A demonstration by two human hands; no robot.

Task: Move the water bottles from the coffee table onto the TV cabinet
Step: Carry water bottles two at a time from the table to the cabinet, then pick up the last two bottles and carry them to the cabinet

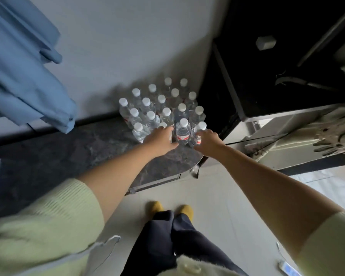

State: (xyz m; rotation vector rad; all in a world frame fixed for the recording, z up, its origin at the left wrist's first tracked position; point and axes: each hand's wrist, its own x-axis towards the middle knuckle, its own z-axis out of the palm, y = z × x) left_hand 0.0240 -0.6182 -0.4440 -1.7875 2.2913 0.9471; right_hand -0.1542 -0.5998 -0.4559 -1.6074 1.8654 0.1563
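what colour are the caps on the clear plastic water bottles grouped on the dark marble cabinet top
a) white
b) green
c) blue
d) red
a: every clear plastic water bottle in the cluster on the dark marble cabinet top has a white screw cap; red shows only on the labels.

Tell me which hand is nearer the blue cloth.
Left. The left hand is on the bottles' near edge, toward the blue cloth; the right hand grips a bottle farther off.
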